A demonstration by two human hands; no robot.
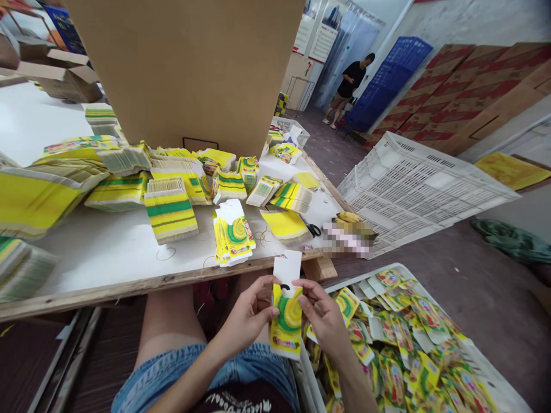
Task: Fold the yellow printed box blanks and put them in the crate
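So, left hand [253,310] and right hand [321,312] each had a thumb-and-finger pinch closed on opposite edges of one yellow-green printed card carton [286,330], white flap [287,267] upright, just off the white tabletop [120,252]. Step looked like flap work; next move likely called for freeing one thumb. Similar card stack [233,238] lay beyond; white plastic crate [495,373] of loose cartons [394,378] sat right.

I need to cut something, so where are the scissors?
In the head view, the black-handled scissors lie right of centre on the white tabletop, by the flat yellow stack's right end, left of the bananas.
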